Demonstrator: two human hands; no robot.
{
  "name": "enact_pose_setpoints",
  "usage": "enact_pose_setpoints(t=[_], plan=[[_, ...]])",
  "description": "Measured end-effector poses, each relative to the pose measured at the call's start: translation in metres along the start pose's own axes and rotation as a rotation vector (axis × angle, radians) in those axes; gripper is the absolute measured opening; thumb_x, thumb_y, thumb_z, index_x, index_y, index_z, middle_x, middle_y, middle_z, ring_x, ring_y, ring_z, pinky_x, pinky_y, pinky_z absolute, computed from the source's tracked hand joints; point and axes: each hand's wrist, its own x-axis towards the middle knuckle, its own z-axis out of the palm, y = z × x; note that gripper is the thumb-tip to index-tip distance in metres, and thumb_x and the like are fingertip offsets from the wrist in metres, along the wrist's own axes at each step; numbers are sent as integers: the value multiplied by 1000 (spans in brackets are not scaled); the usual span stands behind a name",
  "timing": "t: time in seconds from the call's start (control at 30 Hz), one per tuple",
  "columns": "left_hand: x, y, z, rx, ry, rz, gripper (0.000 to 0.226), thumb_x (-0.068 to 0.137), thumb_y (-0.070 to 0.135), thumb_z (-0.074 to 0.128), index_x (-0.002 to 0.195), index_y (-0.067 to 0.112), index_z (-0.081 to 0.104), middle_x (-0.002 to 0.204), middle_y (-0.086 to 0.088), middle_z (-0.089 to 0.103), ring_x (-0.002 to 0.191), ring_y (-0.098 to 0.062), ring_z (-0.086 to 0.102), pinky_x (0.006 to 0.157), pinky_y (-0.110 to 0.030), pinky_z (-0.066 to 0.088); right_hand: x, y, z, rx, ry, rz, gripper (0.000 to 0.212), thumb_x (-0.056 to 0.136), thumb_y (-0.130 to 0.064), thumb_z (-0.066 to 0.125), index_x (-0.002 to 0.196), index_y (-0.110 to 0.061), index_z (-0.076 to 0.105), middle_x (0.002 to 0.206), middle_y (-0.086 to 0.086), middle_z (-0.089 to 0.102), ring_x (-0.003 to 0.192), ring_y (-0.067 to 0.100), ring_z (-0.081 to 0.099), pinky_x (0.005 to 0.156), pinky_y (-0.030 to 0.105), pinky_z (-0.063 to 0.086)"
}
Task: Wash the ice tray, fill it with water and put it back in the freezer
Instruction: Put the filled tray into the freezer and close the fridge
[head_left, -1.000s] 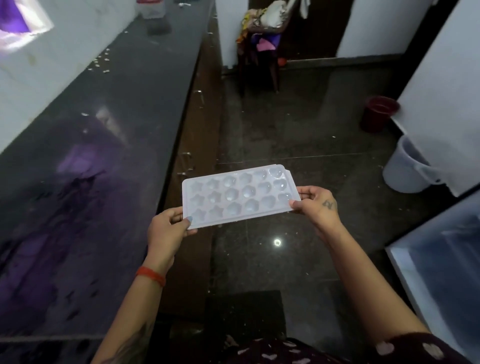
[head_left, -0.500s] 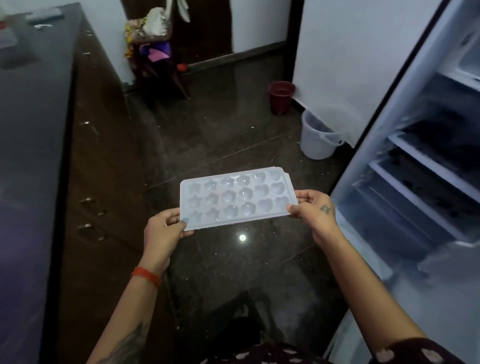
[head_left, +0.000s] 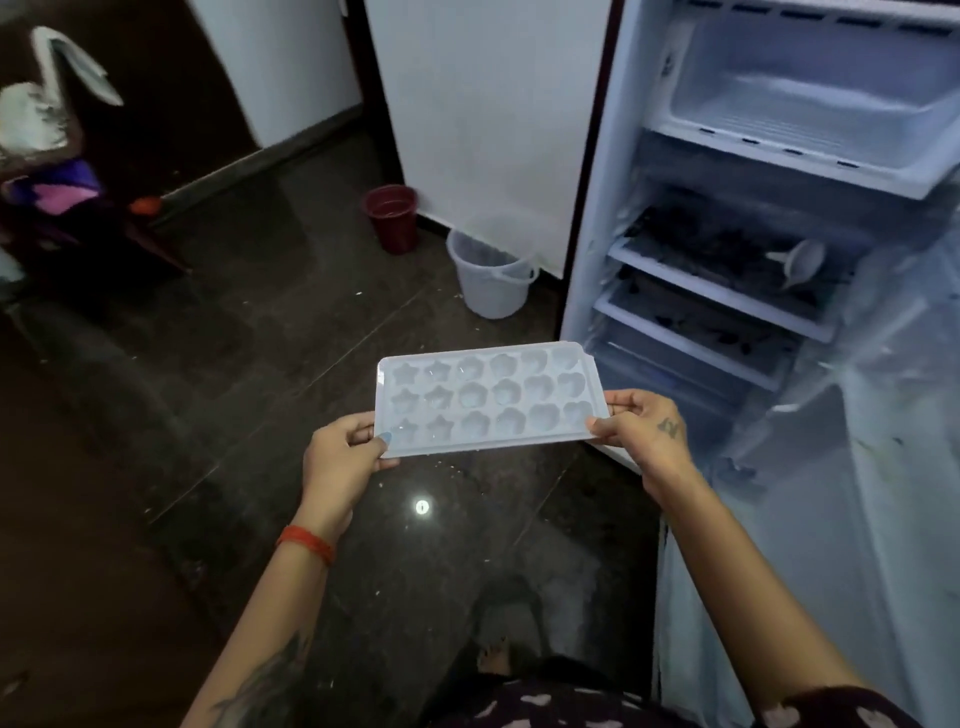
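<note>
Ice tray (head_left: 488, 397) is held level by both hands: left hand (head_left: 340, 460) grips the left end, right hand (head_left: 641, 431) the right end, in front of the open fridge. Tray seems filled already; placing in freezer compartment (head_left: 810, 111) is left, approx. last step.

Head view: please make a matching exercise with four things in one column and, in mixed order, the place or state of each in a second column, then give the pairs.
Things:
1. white plastic ice tray
2. dark red plastic bucket
3. pale white plastic bucket
4. white freezer compartment

Places or states:
A. on the floor, right beside the fridge
B. open, at the top of the fridge
C. held by both hands at its short ends
D. on the floor by the white wall

Pairs: 1-C, 2-D, 3-A, 4-B
</note>
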Motion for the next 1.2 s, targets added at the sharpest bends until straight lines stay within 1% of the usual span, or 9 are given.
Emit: enact_pose_setpoints(t=[0.2, 0.3, 0.5, 0.63, 0.73, 0.83, 0.9, 1.1, 1.2], plan=[[49, 29, 43, 27, -162, 60, 28, 87, -8, 58, 115, -2, 62, 94, -9, 68, 83, -18, 67, 59, -16, 57, 18, -1, -24, 105, 123, 37, 23, 72, 3, 73, 86, -14, 69, 90, 7, 74, 81, 22, 71, 82, 40, 58], [68, 44, 69, 30, -234, 87, 27, 87, -8, 57, 113, -1, 63, 89, -6, 68, 81, -17, 66, 58, -15, 56, 28, -2, -39, 162, 187, 46, 23, 72, 6, 72, 89, -10, 69, 91, 10, 74, 81, 24, 72, 80, 37, 59], [102, 71, 131, 57, -328, 133, 27, 88, -8, 57, 113, -1, 63, 92, -10, 68, 82, -19, 66, 58, -15, 56, 58, -5, -73, 239, 274, 49, 23, 74, 7, 71, 91, -7, 67, 90, 12, 73, 82, 24, 70, 71, 30, 56], [116, 90, 172, 78, -383, 150, 27, 88, -8, 57, 114, -3, 62, 94, -12, 68, 82, -18, 66, 57, -14, 55, 79, -9, -97, 274, 332, 48, 23, 74, 8, 70, 90, -8, 66, 88, 11, 72, 82, 24, 69, 75, 33, 57], [125, 105, 199, 82, -409, 168, 28, 88, -7, 57, 115, -3, 62, 92, -9, 67, 82, -18, 65, 57, -13, 55, 95, -12, -113, 282, 364, 45, 23, 75, 6, 71, 91, -9, 66, 88, 9, 72, 82, 22, 69, 76, 33, 57], [134, 119, 223, 96, -433, 193, 28, 89, -6, 58, 116, -3, 62, 100, -14, 68, 89, -24, 66, 58, -13, 55, 107, -17, -126, 305, 396, 28, 22, 75, 7, 70, 88, -10, 65, 88, 9, 72, 79, 20, 69, 68, 26, 56], [139, 127, 236, 93, -449, 205, 28, 89, -6, 58, 117, -4, 61, 103, -16, 67, 90, -25, 66, 58, -13, 56, 113, -22, -133, 311, 415, 15, 22, 77, 7, 69, 92, -8, 64, 86, 8, 71, 77, 17, 68, 62, 21, 56], [152, 156, 266, 79, -488, 230, 28, 88, -6, 58, 117, -8, 60, 100, -17, 66, 79, -17, 64, 59, -13, 55, 136, -33, -152, 326, 491, 27, 26, 76, 4, 71, 97, -10, 66, 90, 8, 72, 80, 19, 70, 73, 28, 57], [158, 171, 278, 57, -503, 227, 28, 89, -7, 57, 117, -10, 59, 100, -18, 65, 77, -16, 63, 57, -11, 54, 147, -41, -158, 331, 517, 22, 24, 74, 2, 73, 91, -14, 67, 89, 6, 73, 81, 20, 70, 78, 32, 57]])
